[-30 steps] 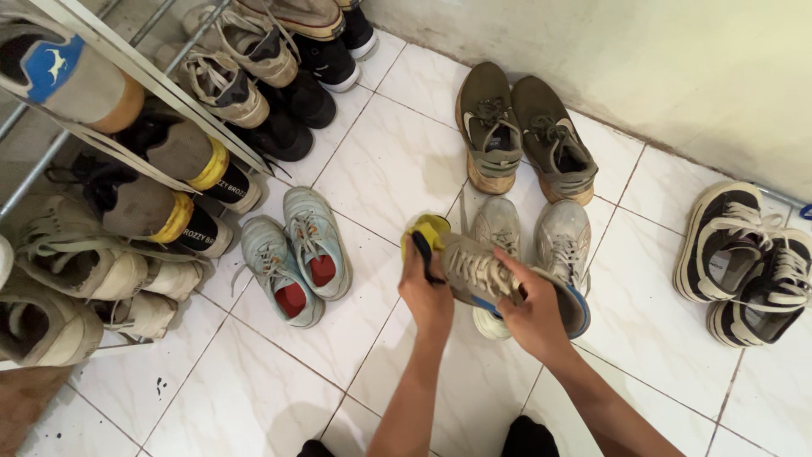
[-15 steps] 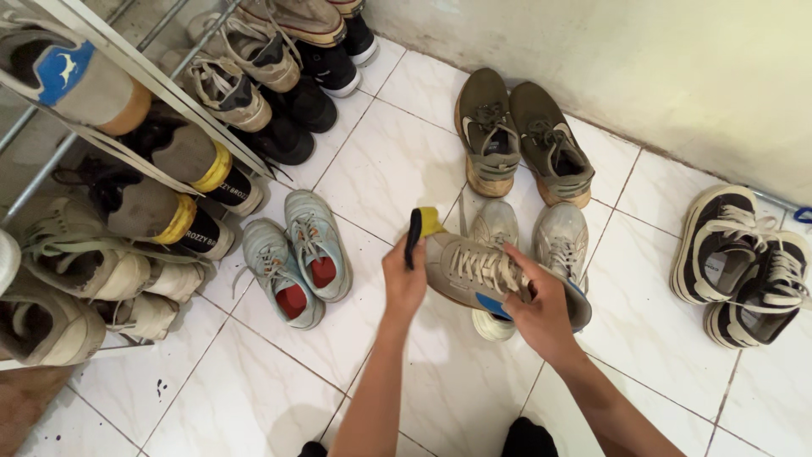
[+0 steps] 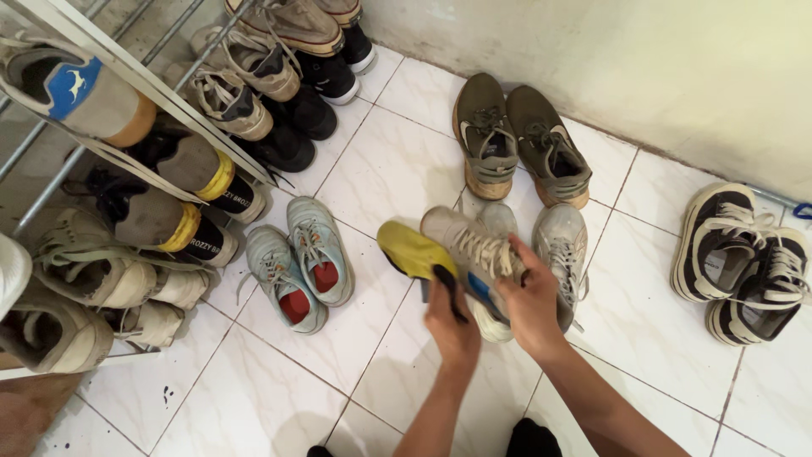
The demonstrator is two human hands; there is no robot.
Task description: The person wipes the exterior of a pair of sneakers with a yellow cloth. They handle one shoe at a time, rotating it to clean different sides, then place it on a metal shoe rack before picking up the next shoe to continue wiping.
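My right hand grips a beige-grey laced sneaker by its side and holds it tilted just above the tiled floor. My left hand is closed on the black handle of a flat yellow brush-like tool, whose yellow face lies against the sneaker's toe end. Under and beside the held sneaker stand two pale grey sneakers: one with a blue insole, mostly covered, and one to its right.
A metal shoe rack full of sneakers fills the left side. On the white floor tiles stand a light blue pair, an olive pair by the wall and a black-and-white pair at the right.
My left hand has drawn back toward me and turned the yellow tool from edge-on to flat, so its yellow face shows at the sneaker's toe. The right hand keeps its grip.
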